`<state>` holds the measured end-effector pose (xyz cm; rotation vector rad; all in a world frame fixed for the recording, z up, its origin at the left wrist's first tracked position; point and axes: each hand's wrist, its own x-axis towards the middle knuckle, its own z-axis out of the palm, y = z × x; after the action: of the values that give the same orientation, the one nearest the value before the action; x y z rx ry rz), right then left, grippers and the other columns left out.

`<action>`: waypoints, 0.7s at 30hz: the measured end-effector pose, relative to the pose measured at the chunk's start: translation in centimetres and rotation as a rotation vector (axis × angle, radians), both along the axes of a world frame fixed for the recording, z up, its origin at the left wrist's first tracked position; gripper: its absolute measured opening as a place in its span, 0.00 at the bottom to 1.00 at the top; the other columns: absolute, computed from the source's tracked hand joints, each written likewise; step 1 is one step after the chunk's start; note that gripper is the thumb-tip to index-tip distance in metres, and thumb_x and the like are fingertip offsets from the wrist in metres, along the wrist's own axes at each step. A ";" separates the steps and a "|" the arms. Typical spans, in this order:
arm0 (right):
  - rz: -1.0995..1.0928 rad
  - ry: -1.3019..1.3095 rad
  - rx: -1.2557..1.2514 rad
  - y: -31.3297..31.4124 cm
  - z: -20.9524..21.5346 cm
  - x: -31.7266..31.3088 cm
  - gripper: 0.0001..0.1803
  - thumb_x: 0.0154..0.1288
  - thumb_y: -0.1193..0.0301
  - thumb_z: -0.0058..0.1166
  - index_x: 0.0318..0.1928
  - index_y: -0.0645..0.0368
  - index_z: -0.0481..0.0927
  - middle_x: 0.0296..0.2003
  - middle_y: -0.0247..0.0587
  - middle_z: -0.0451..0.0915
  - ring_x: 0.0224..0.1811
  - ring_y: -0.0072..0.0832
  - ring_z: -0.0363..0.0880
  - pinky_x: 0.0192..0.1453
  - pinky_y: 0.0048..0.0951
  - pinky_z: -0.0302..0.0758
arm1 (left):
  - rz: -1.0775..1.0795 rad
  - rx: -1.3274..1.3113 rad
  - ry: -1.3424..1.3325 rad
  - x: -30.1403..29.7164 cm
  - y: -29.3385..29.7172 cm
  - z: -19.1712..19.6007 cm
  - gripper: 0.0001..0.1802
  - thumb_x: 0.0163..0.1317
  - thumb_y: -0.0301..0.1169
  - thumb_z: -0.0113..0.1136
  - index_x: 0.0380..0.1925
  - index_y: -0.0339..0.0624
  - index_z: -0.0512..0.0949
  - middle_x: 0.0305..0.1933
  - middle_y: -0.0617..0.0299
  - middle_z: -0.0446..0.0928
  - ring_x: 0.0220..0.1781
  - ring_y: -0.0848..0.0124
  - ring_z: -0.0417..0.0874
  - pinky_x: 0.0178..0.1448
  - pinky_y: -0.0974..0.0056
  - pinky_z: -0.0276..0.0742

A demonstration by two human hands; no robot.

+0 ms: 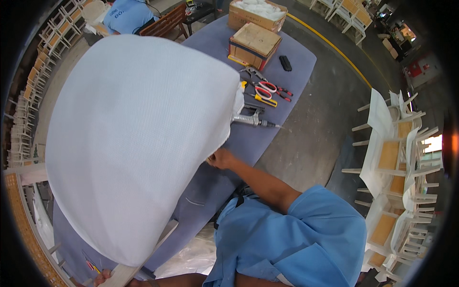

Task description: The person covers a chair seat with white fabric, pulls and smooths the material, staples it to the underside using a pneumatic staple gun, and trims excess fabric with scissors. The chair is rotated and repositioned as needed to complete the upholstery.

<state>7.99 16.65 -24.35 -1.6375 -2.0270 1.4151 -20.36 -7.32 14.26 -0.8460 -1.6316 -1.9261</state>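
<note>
A large rounded panel covered in white mesh fabric (pixel 134 138) stands tilted over a blue-grey padded table (pixel 267 143) and fills the left of the view. My right hand (pixel 220 158) is closed on the fabric's edge at the panel's right side. My left hand (pixel 102 276) is at the bottom edge of the view, gripping the end of a pale wooden rail (pixel 158 241) that sticks out under the panel. Most of that hand is cut off. My blue shirt (pixel 291 239) fills the lower right.
On the table behind the panel lie a metal air tool (pixel 251 118), red-handled pliers (pixel 271 89) and a yellow-handled tool (pixel 264 99). Two cardboard boxes (pixel 254 44) and a black object (pixel 285 63) sit farther back. Another person in blue (pixel 128 15) works beyond. White chairs (pixel 397 158) stand stacked on the right.
</note>
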 end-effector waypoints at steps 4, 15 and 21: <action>0.138 0.220 0.146 -1.7 -0.7 11.2 0.16 0.58 0.60 0.69 0.35 0.57 0.78 0.30 0.39 0.80 0.32 0.30 0.76 0.39 0.35 0.75 | 0.058 0.004 0.059 -0.6 -0.2 -0.3 0.50 0.72 0.70 0.30 0.72 0.34 0.62 0.29 0.58 0.77 0.23 0.68 0.76 0.27 0.64 0.76; 0.096 -0.235 0.473 19.6 12.0 19.1 0.20 0.57 0.59 0.70 0.45 0.56 0.81 0.39 0.50 0.85 0.44 0.48 0.84 0.49 0.46 0.78 | -0.038 0.302 -0.354 -1.6 -5.7 -1.4 0.47 0.67 0.70 0.43 0.72 0.43 0.64 0.57 0.55 0.76 0.49 0.63 0.79 0.57 0.51 0.73; 0.232 0.288 0.346 25.0 11.3 17.4 0.27 0.59 0.76 0.57 0.61 0.66 0.72 0.49 0.50 0.82 0.55 0.42 0.81 0.58 0.39 0.77 | -0.094 0.123 -0.255 0.3 0.4 -1.8 0.46 0.72 0.65 0.41 0.71 0.34 0.62 0.33 0.54 0.81 0.26 0.67 0.83 0.33 0.61 0.83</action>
<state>25.37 41.65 -13.03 -1.0269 -2.1857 1.1941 -20.11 -6.95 12.46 -0.6604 -1.6177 -2.2524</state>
